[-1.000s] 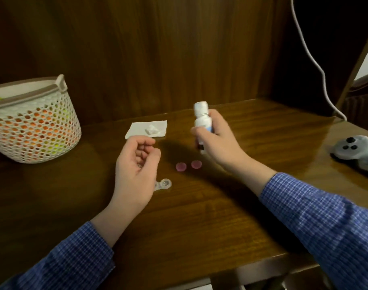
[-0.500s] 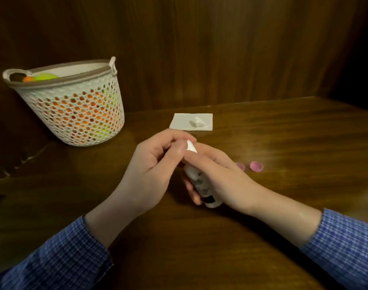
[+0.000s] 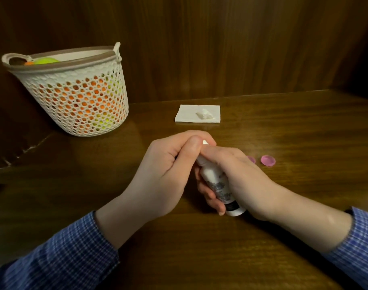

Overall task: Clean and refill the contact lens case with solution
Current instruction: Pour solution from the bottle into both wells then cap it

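Note:
My right hand (image 3: 239, 174) grips a white solution bottle (image 3: 217, 185), tilted with its top pointing up and to the left. My left hand (image 3: 168, 166) is curled round the bottle's cap end, which its thumb and fingers hide. Two pink lens case caps (image 3: 268, 160) lie on the wooden table just right of my right hand; one is partly hidden behind it. The lens case itself is out of sight behind my hands.
A folded white tissue (image 3: 189, 117) with a crumpled wad (image 3: 204, 114) on it lies behind my hands. A white mesh basket (image 3: 78, 95) of orange and green balls stands at the back left. A dark wood panel backs the table (image 3: 304, 130).
My right hand has brought the bottle down from upright to a tilt in front of me. My left hand has closed round its cap end. The view has turned left.

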Demonstrator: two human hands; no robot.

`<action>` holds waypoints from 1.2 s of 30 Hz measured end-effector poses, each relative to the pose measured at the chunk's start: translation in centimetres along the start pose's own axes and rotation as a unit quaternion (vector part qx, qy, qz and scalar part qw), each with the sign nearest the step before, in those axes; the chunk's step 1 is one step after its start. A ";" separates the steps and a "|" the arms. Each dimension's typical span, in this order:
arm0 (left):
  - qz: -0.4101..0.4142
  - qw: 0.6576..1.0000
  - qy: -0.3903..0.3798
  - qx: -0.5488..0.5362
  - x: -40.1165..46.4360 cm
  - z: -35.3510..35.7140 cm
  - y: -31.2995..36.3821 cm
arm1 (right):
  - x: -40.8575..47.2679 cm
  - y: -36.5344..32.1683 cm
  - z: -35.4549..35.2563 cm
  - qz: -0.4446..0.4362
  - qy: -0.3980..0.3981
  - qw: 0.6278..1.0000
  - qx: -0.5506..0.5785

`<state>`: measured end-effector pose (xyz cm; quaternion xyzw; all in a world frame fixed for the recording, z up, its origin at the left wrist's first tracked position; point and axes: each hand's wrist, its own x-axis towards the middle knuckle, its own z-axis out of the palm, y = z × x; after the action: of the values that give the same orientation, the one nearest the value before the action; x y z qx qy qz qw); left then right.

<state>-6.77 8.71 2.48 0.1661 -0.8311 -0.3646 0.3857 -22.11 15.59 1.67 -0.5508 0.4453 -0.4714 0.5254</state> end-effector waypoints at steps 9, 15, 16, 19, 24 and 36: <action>-0.004 0.999 0.022 -0.038 0.0 0.5 -0.4 | -0.1 -0.4 0.1 0.002 0.013 1.000 -0.002; -0.088 0.983 0.050 -0.152 0.4 0.5 -0.5 | 0.4 -0.5 -0.2 0.000 -0.023 0.999 0.045; -0.129 0.969 0.058 -0.201 0.6 0.4 -0.5 | 0.4 -0.6 -0.4 -0.005 -0.035 0.998 0.058; -0.216 0.909 0.055 -0.351 1.2 -0.3 -0.2 | 0.2 -0.9 -1.6 -0.017 -0.041 0.993 0.108; -0.252 0.828 0.038 -0.499 1.9 -1.1 0.0 | 0.1 -1.4 -3.9 0.017 0.031 0.965 0.260; -0.196 0.933 -0.069 -0.293 0.6 1.6 -0.2 | -0.1 -0.6 -4.9 0.053 0.057 0.830 0.553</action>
<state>-8.37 8.97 1.99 0.1792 -0.6632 -0.6707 0.2797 -26.98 14.92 2.25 -0.1163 0.1682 -0.6410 0.7398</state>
